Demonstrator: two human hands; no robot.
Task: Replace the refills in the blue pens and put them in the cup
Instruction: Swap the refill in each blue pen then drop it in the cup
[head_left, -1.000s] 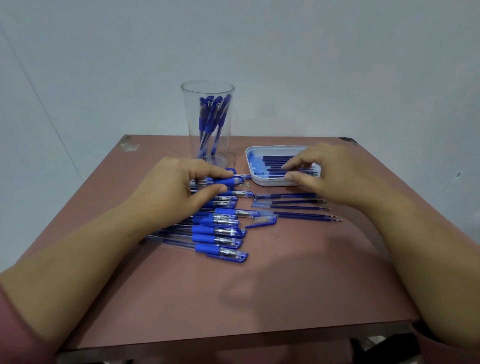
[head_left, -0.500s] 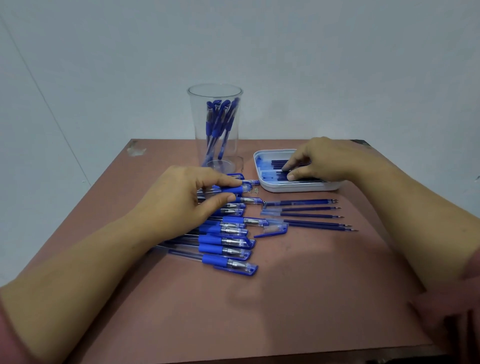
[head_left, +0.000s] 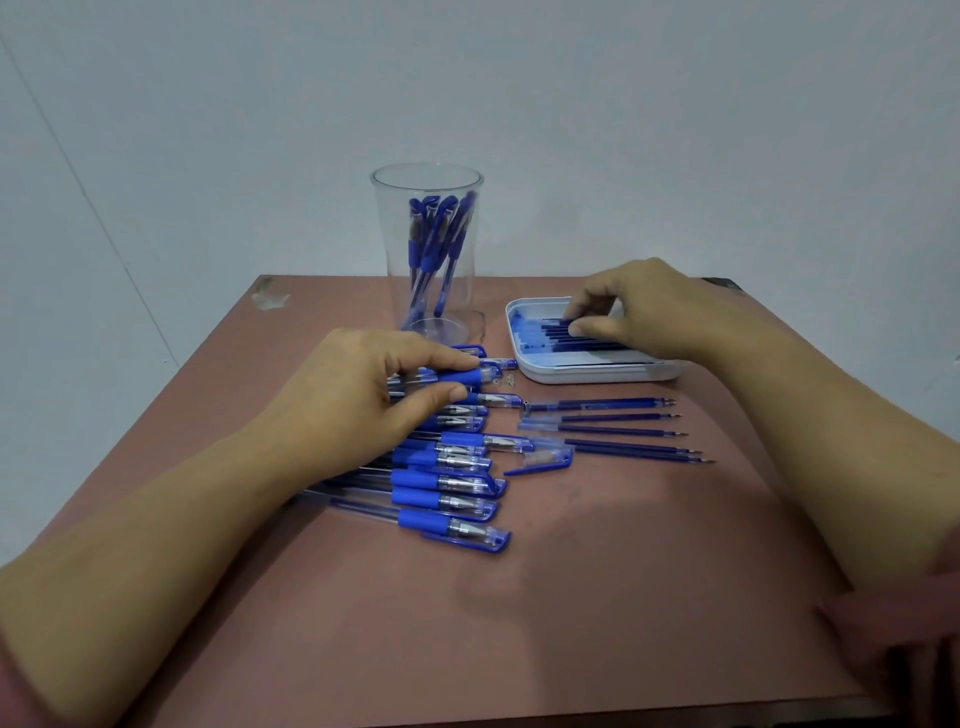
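Several blue pens (head_left: 447, 483) lie in a row on the brown table (head_left: 519, 623), left of centre. My left hand (head_left: 363, 395) lies over the far end of that row, its thumb and forefinger pinching one blue pen (head_left: 467, 375). A clear plastic cup (head_left: 427, 249) at the back holds several blue pens upright. To its right sits a white tray (head_left: 597, 371) of dark blue refills. My right hand (head_left: 644, 306) reaches into the tray, thumb and fingers pinching a refill (head_left: 556, 328). Several loose refills (head_left: 618, 431) lie on the table in front of the tray.
A loose blue pen cap (head_left: 545, 462) lies between the pen row and the loose refills. Small metal springs (head_left: 506, 382) sit near the tray's left corner. A pale wall stands right behind the table's far edge.
My right hand has gone from the tray's front edge deeper into it and closed its fingers on a refill. The left hand stays on the pens.
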